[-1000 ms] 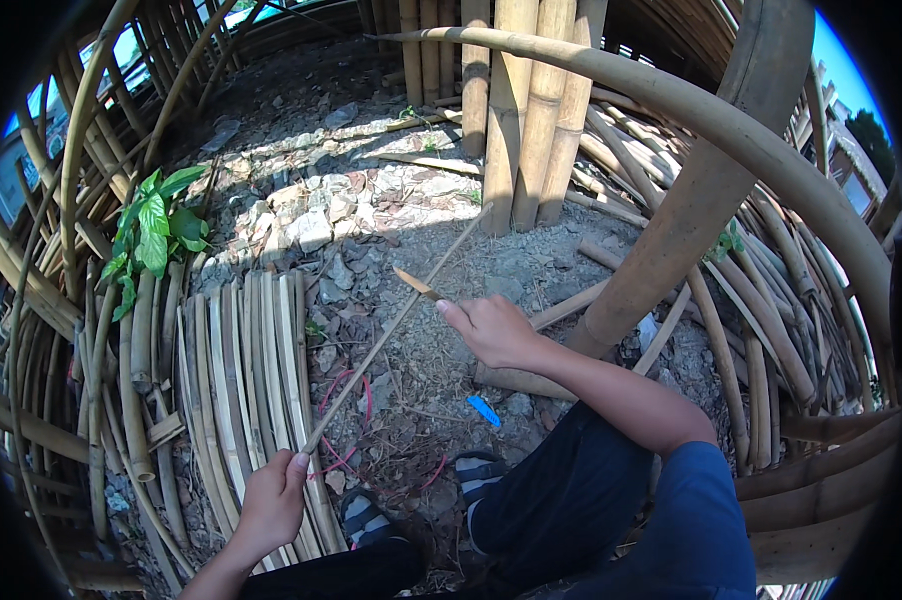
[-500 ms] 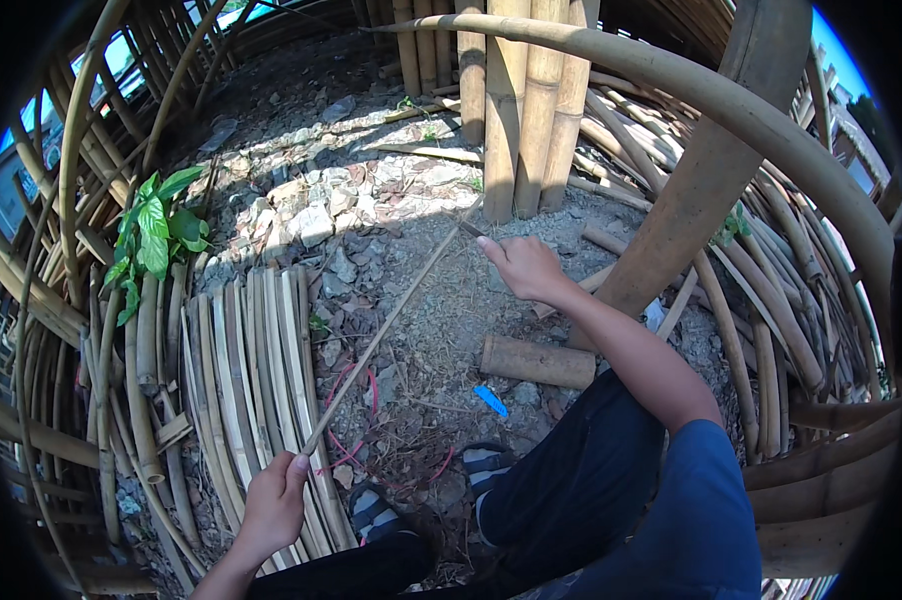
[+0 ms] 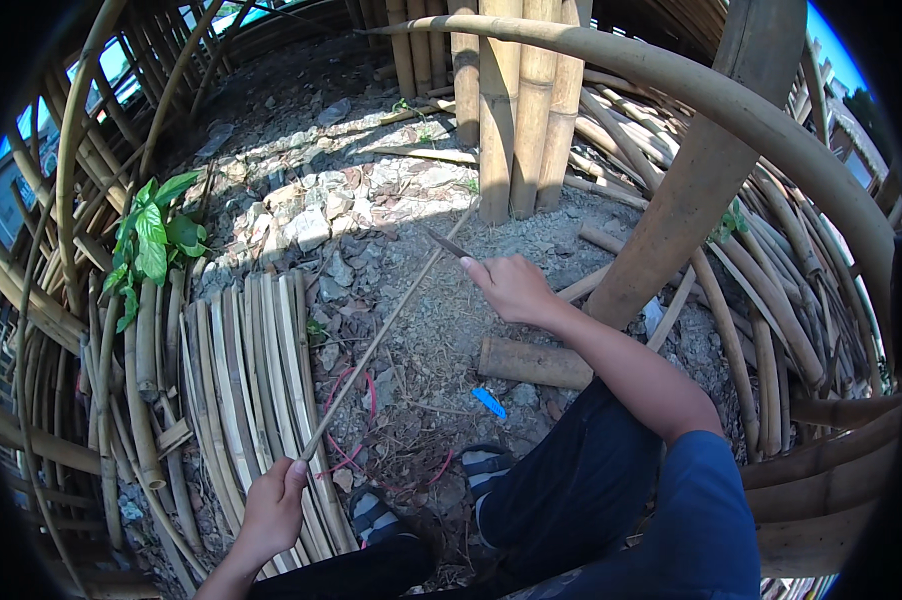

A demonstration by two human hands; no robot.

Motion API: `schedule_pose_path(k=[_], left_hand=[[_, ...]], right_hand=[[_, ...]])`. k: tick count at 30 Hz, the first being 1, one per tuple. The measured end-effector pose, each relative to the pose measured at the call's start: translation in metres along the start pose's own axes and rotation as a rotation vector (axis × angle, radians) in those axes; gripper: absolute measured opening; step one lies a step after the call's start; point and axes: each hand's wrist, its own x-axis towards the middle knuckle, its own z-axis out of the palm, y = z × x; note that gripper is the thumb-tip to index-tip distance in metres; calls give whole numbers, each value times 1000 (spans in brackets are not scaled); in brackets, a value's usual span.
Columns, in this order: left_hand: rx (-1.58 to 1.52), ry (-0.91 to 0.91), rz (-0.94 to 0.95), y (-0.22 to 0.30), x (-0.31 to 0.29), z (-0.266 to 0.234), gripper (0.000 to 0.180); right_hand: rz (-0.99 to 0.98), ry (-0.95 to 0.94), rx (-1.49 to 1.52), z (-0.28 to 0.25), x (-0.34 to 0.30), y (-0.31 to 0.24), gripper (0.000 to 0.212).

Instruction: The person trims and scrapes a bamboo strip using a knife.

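My left hand (image 3: 274,508) is closed round the near end of a long thin bamboo strip (image 3: 379,345). The strip slants away to the upper right, its far end close to the foot of the upright bamboo poles (image 3: 531,120). In my closed right hand (image 3: 512,287) is a knife; its dark pointed blade (image 3: 447,243) sticks out past the thumb toward the upper left. The blade lies across or just above the strip; I cannot tell whether they touch. My right palm hides the knife's handle.
Split bamboo slats (image 3: 256,380) lie in a row at left, by a leafy plant (image 3: 151,240). A short bamboo piece (image 3: 534,362), a blue scrap (image 3: 489,402) and red string (image 3: 373,395) lie near my feet. A thick bamboo post (image 3: 691,180) leans at right, before piled poles (image 3: 781,270).
My right hand has moved slightly down and left along the strip, and more of the knife blade shows. The left hand and the strip have stayed almost where they were.
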Motion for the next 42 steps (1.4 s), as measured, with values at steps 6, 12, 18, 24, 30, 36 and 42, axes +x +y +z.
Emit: schedule_pose_path(k=[6,12,18,24,30,36,42], left_hand=[[-25,-54,16,15,-9,-10,45],[-122,6,65,14,-7,-12,46],[-96,17,92,8,-13,-12,48],[-38,-71,74,13,-14,-9,52],[35,-42,84,5,2,0,53],[-87,9,43,1,-8,-15,52],[-70,5,-6,-3,1,-17,53]], right_hand=[[373,63,-41,2,26,71,74],[495,361,143,-13,22,73,72],[47,442,378,-21,-7,-15,69],[100,322,108,-28,13,20,72],[291,109,-24,-25,28,29,73],[664,241,-133,-26,24,143,73],[554,256,45,-48,7,80,75]])
